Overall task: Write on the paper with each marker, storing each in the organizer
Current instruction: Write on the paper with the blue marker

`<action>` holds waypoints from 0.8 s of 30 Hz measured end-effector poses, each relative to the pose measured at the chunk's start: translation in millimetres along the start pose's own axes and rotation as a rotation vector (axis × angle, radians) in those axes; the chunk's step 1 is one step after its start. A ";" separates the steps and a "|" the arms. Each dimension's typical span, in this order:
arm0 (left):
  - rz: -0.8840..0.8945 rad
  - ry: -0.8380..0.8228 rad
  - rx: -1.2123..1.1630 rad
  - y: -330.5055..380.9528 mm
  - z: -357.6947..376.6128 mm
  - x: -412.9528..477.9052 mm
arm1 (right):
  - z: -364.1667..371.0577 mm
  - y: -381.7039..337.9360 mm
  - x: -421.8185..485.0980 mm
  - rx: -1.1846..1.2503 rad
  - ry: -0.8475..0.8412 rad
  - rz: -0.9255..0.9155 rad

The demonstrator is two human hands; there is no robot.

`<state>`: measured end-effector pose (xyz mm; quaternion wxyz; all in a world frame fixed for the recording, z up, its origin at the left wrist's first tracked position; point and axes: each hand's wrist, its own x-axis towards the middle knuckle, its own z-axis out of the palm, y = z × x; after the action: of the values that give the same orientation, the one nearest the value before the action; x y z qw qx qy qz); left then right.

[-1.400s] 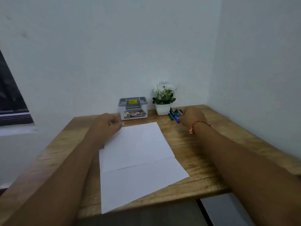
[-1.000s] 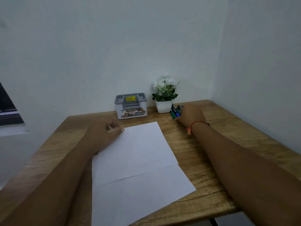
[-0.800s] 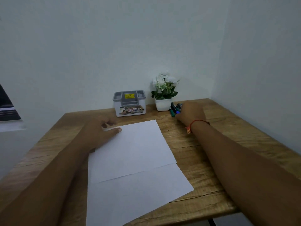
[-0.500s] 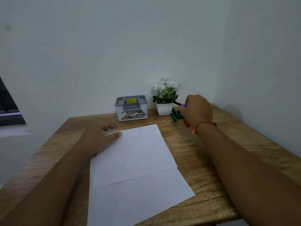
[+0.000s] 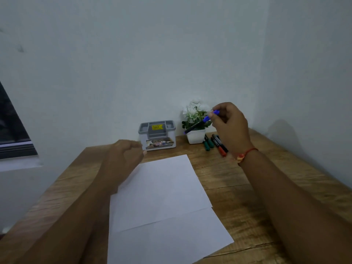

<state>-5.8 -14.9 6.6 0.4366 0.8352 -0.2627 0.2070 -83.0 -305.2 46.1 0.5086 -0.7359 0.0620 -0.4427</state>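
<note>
The right hand (image 5: 230, 126) is up in the air over the far right part of the wooden table (image 5: 251, 189), fingers curled in and pinching a blue marker (image 5: 200, 122) between thumb and fingertips. The marker is a slim dark barrel with blue at its ends. It slants down and to the left from the hand, crossing in front of a small potted plant (image 5: 196, 134) with white flowers in a squat white pot. A thin red thread bracelet (image 5: 248, 151) circles that wrist.

On the table just beside the pot lie more markers in a loose bunch, a green marker (image 5: 207, 145) and a red-capped marker (image 5: 220, 146) among them.

Left of the plant, against the pale smooth wall, stands the organizer (image 5: 157, 135), a boxy white plastic tub with a grey compartmented top, a yellow sticker and a printed label on its front.

The left hand (image 5: 125, 157) is blurred, fingers loosely curled and holding nothing, near the far left corner of the paper (image 5: 162, 199). I cannot tell if it touches the sheet. The paper is a plain white rectangle with one crease across it, lying flat on the rough-grained planks.
</note>
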 end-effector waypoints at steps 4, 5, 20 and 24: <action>-0.034 -0.019 -0.043 11.5 1.0 8.4 | 20.1 -9.5 -15.1 0.472 -0.154 0.284; -0.013 -0.075 -0.003 11.0 1.1 9.9 | 24.5 -11.0 -19.5 0.552 -0.182 0.347; 0.055 -0.564 0.331 -42.0 -2.2 -7.1 | 64.0 -42.0 -101.1 -0.729 -1.295 -0.141; 0.013 -0.547 0.347 -44.6 -5.6 -9.2 | 56.7 -46.5 -96.3 -0.762 -1.360 -0.205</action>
<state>14.0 13.6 -23.4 0.1998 0.9201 -0.3364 0.0194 -117.0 -191.6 21.7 0.1041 -0.9710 -0.1838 0.1120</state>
